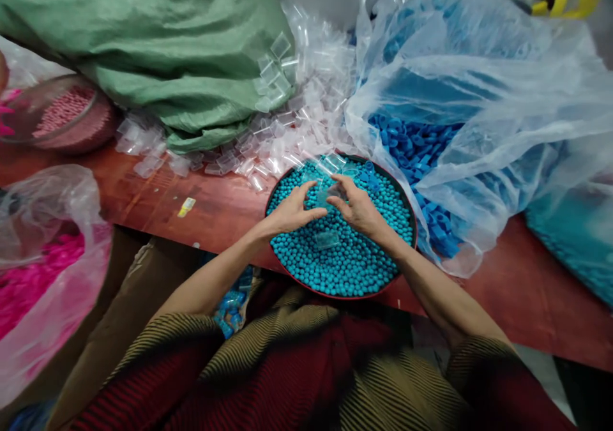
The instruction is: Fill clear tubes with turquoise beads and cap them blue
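Left hand point(293, 209), fingers parted, and right hand point(360, 209), grip unclear, over turquoise beads point(345, 271) in round tray point(415, 230). Clear case point(327, 239) on beads, six o'clock from hands; green sack point(191, 54) at ten o'clock.

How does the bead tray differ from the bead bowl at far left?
The tray holds turquoise beads; the bowl holds pink beads. The tray is opaque; the bowl looks see-through. On the tray's beads lies a clear piece; none shows in the bowl. Both sit on the red table.
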Tool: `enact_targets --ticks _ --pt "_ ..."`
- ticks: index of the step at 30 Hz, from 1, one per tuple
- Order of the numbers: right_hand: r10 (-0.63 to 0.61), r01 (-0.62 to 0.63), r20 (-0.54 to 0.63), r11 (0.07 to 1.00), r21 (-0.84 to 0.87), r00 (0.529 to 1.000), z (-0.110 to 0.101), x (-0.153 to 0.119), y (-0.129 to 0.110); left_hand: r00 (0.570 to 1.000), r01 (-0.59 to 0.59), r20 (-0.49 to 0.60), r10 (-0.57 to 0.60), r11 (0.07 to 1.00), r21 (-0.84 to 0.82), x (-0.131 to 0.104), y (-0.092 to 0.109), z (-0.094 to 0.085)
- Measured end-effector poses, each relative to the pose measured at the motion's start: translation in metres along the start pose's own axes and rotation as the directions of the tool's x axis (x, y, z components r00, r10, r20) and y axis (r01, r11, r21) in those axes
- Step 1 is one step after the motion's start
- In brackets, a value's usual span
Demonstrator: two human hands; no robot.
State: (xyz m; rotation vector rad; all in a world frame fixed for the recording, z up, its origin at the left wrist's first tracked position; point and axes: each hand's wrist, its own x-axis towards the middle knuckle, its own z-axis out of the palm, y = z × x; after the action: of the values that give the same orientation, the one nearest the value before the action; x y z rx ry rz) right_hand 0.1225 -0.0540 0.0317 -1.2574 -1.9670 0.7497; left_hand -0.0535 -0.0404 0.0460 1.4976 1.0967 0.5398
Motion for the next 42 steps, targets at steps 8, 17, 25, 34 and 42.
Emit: enact_targets --ticks 8,17,25,34,42 --pt "0.022 0.003 0.109 0.976 -0.217 0.994 0.004 -0.024 -0.015 0.992 -0.084 -0.036 0.12 0.849 0.522 -0.014 -0.004 0.017" --pt "0.07 0.256 0.54 0.825 -0.504 0.839 0.011 -0.052 -0.016 0.997 -0.081 0.072 0.036 0.445 0.892 -0.041 -0.024 -0.003" --pt "0.319 -0.344 0.139 0.913 0.22 0.937 0.018 -0.027 0.011 0.989 -0.131 0.026 0.146 0.78 0.611 -0.03 -0.023 0.01" --pt "0.224 -0.117 0.255 0.919 -0.378 0.941 0.016 -0.014 -0.008 0.997 -0.07 0.015 0.072 0.87 0.488 -0.022 -0.034 0.02" --pt "0.194 0.009 0.217 0.725 -0.688 0.957 0.03 0.071 -0.021 0.997 -0.068 0.076 0.014 0.639 0.766 -0.023 -0.025 0.03"
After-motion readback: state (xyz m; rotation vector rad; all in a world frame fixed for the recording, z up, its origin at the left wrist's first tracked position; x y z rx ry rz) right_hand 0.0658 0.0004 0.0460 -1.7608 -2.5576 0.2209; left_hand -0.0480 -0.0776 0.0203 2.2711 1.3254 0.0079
